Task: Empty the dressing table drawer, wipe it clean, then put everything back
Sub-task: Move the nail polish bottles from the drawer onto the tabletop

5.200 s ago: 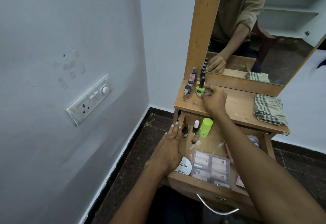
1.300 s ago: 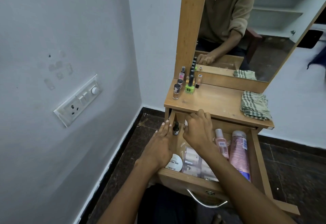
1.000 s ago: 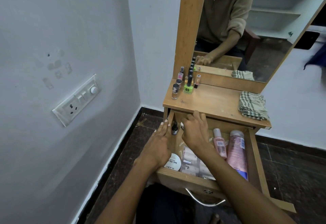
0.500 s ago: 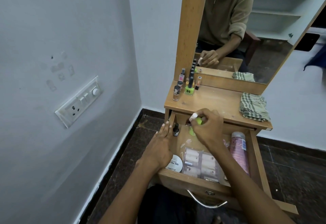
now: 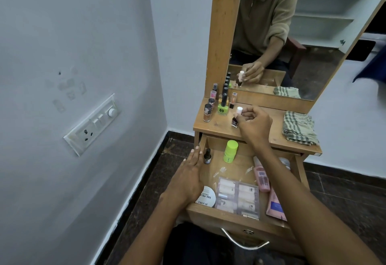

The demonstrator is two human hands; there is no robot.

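Note:
The wooden drawer [image 5: 236, 216] stands pulled out under the dressing table top [image 5: 269, 135]. My right hand [image 5: 253, 123] pinches a white-capped nail polish bottle [image 5: 236, 117], its base on the table top beside several other polish bottles [image 5: 222, 106]. My left hand [image 5: 189, 178] rests flat with straight fingers on the drawer's left wall. Inside the drawer are a dark small bottle [image 5: 207, 156], a lime green container [image 5: 230, 151], a round white nail polish remover tub [image 5: 206, 199], a clear packet of small items [image 5: 238, 196] and pink bottles [image 5: 261, 178].
A folded checked cloth [image 5: 299, 128] lies on the right of the table top. The mirror [image 5: 292, 35] rises behind. A grey wall with a switch plate [image 5: 92, 124] stands close on the left. The metal drawer handle [image 5: 244, 243] juts toward me.
My right hand lifted the white-capped bottle out of the drawer and carried it up onto the table top. The green container now shows in the drawer. My left hand stayed put.

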